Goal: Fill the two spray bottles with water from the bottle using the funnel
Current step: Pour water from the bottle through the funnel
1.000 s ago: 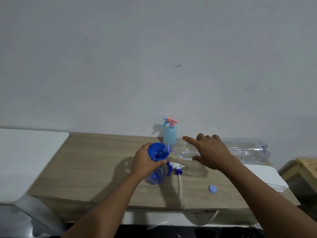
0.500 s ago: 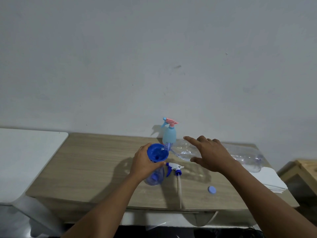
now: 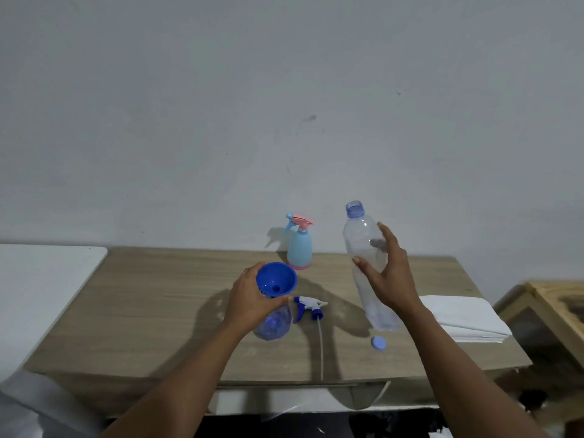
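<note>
A blue funnel (image 3: 275, 281) sits in the neck of a clear bluish spray bottle (image 3: 273, 325) standing on the wooden table (image 3: 158, 311). My left hand (image 3: 249, 301) grips the funnel at its rim and the bottle neck. That bottle's blue-and-white spray head (image 3: 308, 306) lies beside it, its tube pointing toward the front edge. To the right, my right hand (image 3: 392, 276) holds the clear water bottle (image 3: 363, 235) almost upright, mouth up and uncapped, apart from the funnel. Its blue cap (image 3: 378, 343) lies on the table. A light blue spray bottle (image 3: 299, 248) with a pink trigger stands at the back.
A folded white cloth (image 3: 464, 317) lies at the table's right end. A white surface (image 3: 41, 279) adjoins the table on the left, and a wooden frame (image 3: 556, 298) stands lower at the right. A grey wall runs behind the table.
The water bottle was tipped on its side with its mouth at the funnel; my right hand has swung it away to the right and turned it upright. My left hand has stayed on the funnel.
</note>
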Available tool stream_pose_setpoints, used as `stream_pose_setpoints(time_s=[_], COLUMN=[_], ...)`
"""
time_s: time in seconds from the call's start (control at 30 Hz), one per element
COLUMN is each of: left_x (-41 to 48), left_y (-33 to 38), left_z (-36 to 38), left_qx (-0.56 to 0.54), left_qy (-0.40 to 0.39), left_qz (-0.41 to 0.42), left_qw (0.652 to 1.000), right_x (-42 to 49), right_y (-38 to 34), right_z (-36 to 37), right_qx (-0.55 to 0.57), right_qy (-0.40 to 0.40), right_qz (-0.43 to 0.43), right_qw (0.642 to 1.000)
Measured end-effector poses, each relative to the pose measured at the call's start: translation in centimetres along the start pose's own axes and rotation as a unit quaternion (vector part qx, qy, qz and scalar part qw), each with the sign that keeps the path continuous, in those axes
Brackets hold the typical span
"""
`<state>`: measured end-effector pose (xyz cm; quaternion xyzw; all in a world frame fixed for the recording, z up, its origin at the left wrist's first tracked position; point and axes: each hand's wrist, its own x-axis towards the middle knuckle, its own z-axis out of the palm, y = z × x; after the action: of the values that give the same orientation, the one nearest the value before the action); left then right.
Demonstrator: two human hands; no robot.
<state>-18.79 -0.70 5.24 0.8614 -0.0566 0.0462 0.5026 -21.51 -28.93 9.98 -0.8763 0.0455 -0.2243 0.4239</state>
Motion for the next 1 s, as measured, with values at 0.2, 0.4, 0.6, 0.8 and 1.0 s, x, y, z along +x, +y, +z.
stream_pose_setpoints(time_s=[0.2, 0.4, 0.6, 0.8, 1.0], left_x=[0.3, 0.4, 0.6, 0.6, 0.4], left_y=[-0.4, -1.2, -1.8, -2.0, -2.1], left_z=[0.2, 0.5, 0.8, 1.0, 0.9], left_qx=[-0.006, -0.008, -0.014, -0.017, -0.04], left_qy=[0.0, -0.006, -0.004, -0.008, -0.029], left_qz=[-0.005, -0.014, -0.014, -0.014, -0.03], left_qw=[1.0, 1.0, 1.0, 1.0, 0.998], right_x=[0.1, -0.2, -0.3, -0.6, -3.4], right_y=[2.6, 3.8, 4.3, 4.9, 2.2], right_z=[0.7, 1.7, 1.8, 1.7, 2.8], right_qx=[0.035, 0.044, 0.054, 0.058, 0.057], right_qy=[0.063, 0.069, 0.087, 0.077, 0.259], right_qz=[0.088, 0.115, 0.137, 0.137, 0.103], right_qw=[0.994, 0.99, 0.985, 0.986, 0.959])
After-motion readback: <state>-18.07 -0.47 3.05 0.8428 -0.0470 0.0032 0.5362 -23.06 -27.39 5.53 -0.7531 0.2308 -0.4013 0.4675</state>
